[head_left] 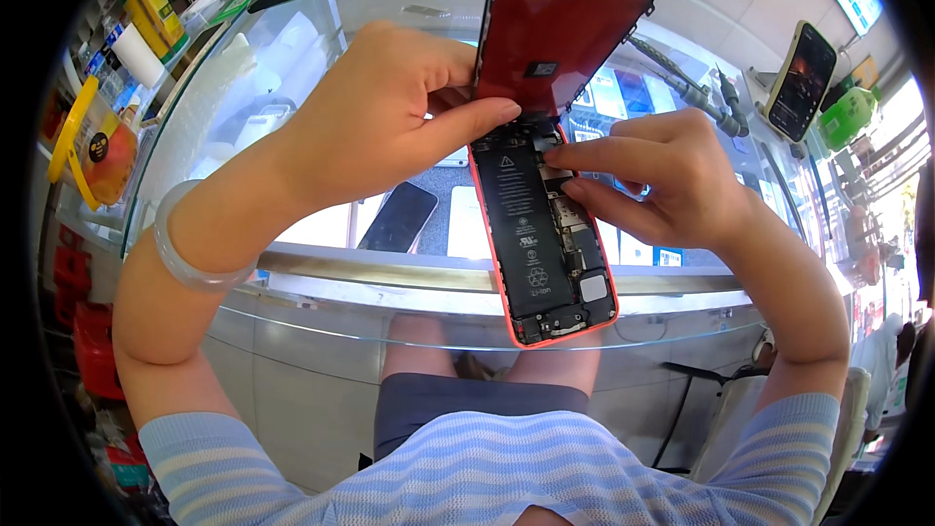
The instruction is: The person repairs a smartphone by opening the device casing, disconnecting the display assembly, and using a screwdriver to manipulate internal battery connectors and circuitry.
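Observation:
An opened smartphone body (524, 224) with a pink-red frame is held up over the counter, its black battery and circuit board showing. Its detached-edge screen (560, 34), with a red backing, stands raised at the body's far end. My left hand (399, 107) is closed on the screen's lower left edge, thumb in front and the other fingers mostly behind. At the body's upper right, my right hand (657, 175) has thumb and index finger bent together over the inner parts near the screen's base. Whatever lies between those fingertips is too small to make out.
Below lies a glass display counter (321, 268) with boxed goods inside and a dark phone (399, 217). A lit phone (802, 81) stands at the right by a green bottle (847, 117). At the left are a yellow-lidded tub (93, 146) and a yellow can (154, 10).

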A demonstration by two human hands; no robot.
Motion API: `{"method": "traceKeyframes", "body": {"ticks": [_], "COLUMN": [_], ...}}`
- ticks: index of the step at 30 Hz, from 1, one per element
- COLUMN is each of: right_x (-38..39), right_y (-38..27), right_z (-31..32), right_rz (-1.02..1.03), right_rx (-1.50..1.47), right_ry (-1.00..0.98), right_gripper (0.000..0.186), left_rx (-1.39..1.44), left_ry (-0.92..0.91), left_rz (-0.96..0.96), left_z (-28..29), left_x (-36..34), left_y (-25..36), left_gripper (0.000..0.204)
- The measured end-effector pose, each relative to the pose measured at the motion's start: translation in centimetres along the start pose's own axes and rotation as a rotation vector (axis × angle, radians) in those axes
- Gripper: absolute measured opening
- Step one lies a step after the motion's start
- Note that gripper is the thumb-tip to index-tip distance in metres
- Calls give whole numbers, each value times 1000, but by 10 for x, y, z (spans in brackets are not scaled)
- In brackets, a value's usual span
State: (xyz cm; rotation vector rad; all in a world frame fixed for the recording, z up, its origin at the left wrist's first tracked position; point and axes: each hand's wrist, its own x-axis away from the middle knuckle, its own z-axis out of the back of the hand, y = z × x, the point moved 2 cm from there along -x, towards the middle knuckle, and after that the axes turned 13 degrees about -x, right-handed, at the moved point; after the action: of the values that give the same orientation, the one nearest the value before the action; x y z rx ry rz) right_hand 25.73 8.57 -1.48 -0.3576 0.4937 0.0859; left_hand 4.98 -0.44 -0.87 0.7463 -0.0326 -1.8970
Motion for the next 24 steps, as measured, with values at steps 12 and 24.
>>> {"method": "traceKeyframes", "body": {"ticks": [12, 24], "right_x": [-4, -13], "right_y": [-1, -10], "right_z": [-2, -2], "right_rz": [26, -169], "right_rx": [-52, -97], "right_ry": [12, -46], "right_gripper": [14, 8], "left_rx": [73, 106], "left_ry": [-78, -48], "left_rz": [117, 86], "left_z": [-5, -5], "left_x": [0, -1], "left_y": [-9, -9], "left_gripper": [18, 32]}}
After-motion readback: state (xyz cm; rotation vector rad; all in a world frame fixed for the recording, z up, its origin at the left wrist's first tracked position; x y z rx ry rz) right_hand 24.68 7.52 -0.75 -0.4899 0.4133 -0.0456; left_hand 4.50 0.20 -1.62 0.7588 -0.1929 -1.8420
